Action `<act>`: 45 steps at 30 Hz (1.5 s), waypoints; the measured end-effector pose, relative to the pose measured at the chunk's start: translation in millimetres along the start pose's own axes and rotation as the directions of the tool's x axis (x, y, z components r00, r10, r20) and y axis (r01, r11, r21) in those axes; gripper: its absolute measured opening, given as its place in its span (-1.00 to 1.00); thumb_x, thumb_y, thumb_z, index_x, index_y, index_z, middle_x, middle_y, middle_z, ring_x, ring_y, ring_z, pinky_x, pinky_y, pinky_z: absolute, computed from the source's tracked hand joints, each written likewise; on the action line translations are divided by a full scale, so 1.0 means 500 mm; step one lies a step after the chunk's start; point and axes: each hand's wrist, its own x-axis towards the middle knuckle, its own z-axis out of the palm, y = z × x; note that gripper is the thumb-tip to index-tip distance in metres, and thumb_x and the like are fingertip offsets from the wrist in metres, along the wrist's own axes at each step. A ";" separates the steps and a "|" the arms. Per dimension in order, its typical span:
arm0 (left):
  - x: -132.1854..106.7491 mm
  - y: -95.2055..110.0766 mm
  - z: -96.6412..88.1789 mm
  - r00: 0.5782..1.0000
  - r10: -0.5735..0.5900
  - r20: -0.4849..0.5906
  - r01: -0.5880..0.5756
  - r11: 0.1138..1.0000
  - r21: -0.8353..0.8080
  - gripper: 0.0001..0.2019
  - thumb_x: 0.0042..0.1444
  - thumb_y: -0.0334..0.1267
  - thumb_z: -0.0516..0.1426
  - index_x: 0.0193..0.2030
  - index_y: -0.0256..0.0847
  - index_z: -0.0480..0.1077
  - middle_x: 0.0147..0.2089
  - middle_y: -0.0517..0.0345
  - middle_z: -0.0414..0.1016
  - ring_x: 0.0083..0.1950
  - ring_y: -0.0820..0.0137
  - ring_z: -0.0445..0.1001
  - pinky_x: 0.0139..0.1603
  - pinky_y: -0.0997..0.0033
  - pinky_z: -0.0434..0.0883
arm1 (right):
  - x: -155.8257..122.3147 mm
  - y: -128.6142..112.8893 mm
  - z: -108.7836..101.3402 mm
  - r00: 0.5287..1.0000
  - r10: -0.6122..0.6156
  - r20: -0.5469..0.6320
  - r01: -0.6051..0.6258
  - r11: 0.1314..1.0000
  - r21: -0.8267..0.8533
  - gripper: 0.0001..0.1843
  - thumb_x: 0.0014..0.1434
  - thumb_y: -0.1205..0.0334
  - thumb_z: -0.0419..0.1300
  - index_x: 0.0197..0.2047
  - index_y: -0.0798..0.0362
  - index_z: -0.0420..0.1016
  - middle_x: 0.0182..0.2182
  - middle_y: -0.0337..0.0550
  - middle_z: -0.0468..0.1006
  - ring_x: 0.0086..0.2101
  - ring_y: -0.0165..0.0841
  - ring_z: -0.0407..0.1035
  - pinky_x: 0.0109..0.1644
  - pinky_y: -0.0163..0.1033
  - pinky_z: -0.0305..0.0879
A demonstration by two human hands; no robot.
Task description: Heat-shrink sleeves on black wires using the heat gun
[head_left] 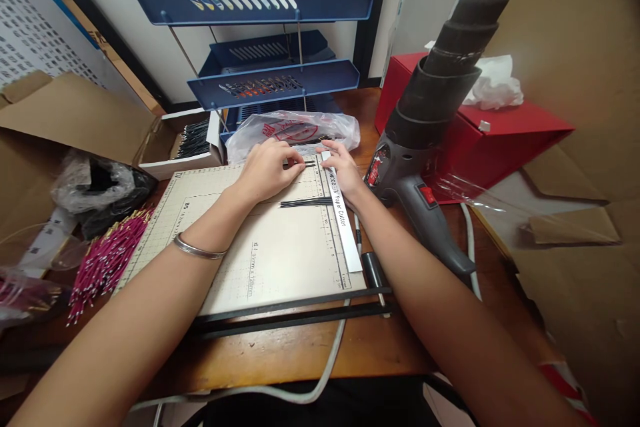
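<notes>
Cream board of a paper cutter (280,247) lies on the worktop (280,355) in the head view, with a white strip (347,247) down its right side. Short dark strands (310,163) lie near the board's far edge, by the left hand (267,170); its thumb and forefinger meet beside them, though whether they pinch or merely press I cannot tell. The right hand (345,173) has its fingers apart at the strip's far end, nothing visibly held. The strands seem best handled flat and uncrossed, square to the ruled lines, with ends level and fingertips well clear of the cutter's edge. Counting: two hands, one cutter, one white strip, one longer dark bundle (305,203) reaching the strip, one heat gun (410,123), one red box (505,137), one heap of magenta leads (113,257). Individual strands and leads are too fine or crowded to count.
</notes>
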 end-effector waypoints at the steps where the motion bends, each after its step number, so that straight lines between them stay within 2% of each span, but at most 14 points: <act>1: 0.000 0.000 0.000 1.000 0.003 -0.001 -0.003 1.000 0.001 -0.78 0.33 -0.13 0.22 -0.18 -0.11 0.70 -0.16 0.00 0.69 -0.05 0.12 0.47 0.07 0.08 0.33 | 0.000 0.000 0.000 1.000 0.000 0.001 0.000 1.000 -0.001 -0.36 -0.22 0.18 0.29 0.03 -0.12 0.39 0.16 -0.09 0.57 0.27 -0.02 0.39 0.55 0.24 0.16; 6: 0.000 0.001 -0.001 1.000 0.010 0.009 -0.010 1.000 -0.004 -0.77 0.34 -0.13 0.20 -0.16 -0.11 0.71 -0.15 0.00 0.70 -0.04 0.12 0.48 0.10 0.07 0.33 | 0.002 0.003 -0.002 1.000 -0.001 -0.007 0.001 1.000 0.000 -0.38 -0.22 0.20 0.29 0.01 -0.14 0.41 0.15 -0.12 0.60 0.29 -0.01 0.39 0.57 0.26 0.15; 12: 0.000 0.001 -0.002 1.000 0.004 0.010 -0.004 1.000 -0.010 -0.79 0.34 -0.14 0.22 -0.16 -0.10 0.70 -0.14 0.01 0.69 -0.04 0.12 0.47 0.11 0.06 0.33 | 0.002 0.000 0.000 1.000 -0.007 0.010 0.007 1.000 -0.022 -0.34 -0.22 0.15 0.29 0.04 -0.10 0.40 0.20 -0.02 0.54 0.27 0.00 0.38 0.52 0.21 0.18; 17: 0.000 0.000 -0.001 1.000 0.004 0.002 -0.004 1.000 0.015 -0.78 0.35 -0.13 0.21 -0.16 -0.10 0.70 -0.14 0.00 0.69 -0.03 0.11 0.47 0.10 0.05 0.32 | -0.001 -0.005 0.003 1.000 0.016 -0.015 -0.016 1.000 0.008 -0.35 -0.27 0.17 0.30 0.00 -0.11 0.40 0.16 -0.06 0.57 0.28 0.00 0.38 0.55 0.19 0.14; 30: -0.003 0.005 -0.005 1.000 0.005 -0.015 -0.006 1.000 -0.018 -0.79 0.33 -0.12 0.22 -0.17 -0.10 0.69 -0.13 0.01 0.68 -0.01 0.12 0.47 0.15 0.05 0.34 | -0.001 0.001 -0.002 1.000 -0.002 -0.005 0.002 1.000 -0.003 -0.40 -0.21 0.19 0.30 0.00 -0.13 0.45 0.14 -0.13 0.60 0.27 0.00 0.40 0.55 0.27 0.17; 34: -0.020 0.024 -0.025 0.995 0.088 -0.053 -0.095 0.986 -0.137 -0.78 0.34 -0.12 0.21 -0.17 -0.12 0.67 -0.12 0.02 0.69 -0.04 0.17 0.51 0.15 0.07 0.37 | -0.001 0.003 -0.001 1.000 -0.001 0.001 0.001 1.000 0.013 -0.37 -0.23 0.16 0.29 0.02 -0.12 0.42 0.15 -0.10 0.57 0.25 -0.01 0.40 0.52 0.26 0.19; 38: -0.039 0.044 -0.044 0.971 0.231 0.061 -0.202 0.930 -0.306 -0.82 0.31 -0.13 0.26 -0.23 -0.09 0.68 -0.19 0.08 0.71 -0.12 0.21 0.55 0.11 0.11 0.42 | 0.001 0.009 -0.002 1.000 -0.023 -0.001 0.023 1.000 0.003 -0.35 -0.21 0.13 0.27 0.05 -0.11 0.42 0.19 -0.06 0.53 0.23 -0.04 0.38 0.44 0.17 0.26; 41: -0.041 0.047 -0.045 0.957 0.257 0.131 -0.195 0.910 -0.366 -0.83 0.29 -0.12 0.28 -0.25 -0.07 0.69 -0.20 0.09 0.73 -0.14 0.21 0.58 0.09 0.10 0.45 | 0.000 0.011 -0.003 0.999 -0.040 -0.002 0.040 0.999 -0.020 -0.36 -0.19 0.13 0.27 0.06 -0.12 0.43 0.19 -0.08 0.53 0.25 -0.04 0.36 0.45 0.16 0.25; 45: -0.036 0.043 -0.037 0.949 0.274 0.158 -0.192 0.896 -0.401 -0.82 0.28 -0.12 0.28 -0.27 -0.06 0.70 -0.21 0.10 0.74 -0.14 0.21 0.60 0.10 0.11 0.47 | -0.001 0.007 -0.003 1.000 -0.028 -0.014 0.028 1.000 -0.007 -0.39 -0.19 0.16 0.27 0.02 -0.13 0.44 0.15 -0.11 0.58 0.29 -0.02 0.35 0.52 0.23 0.20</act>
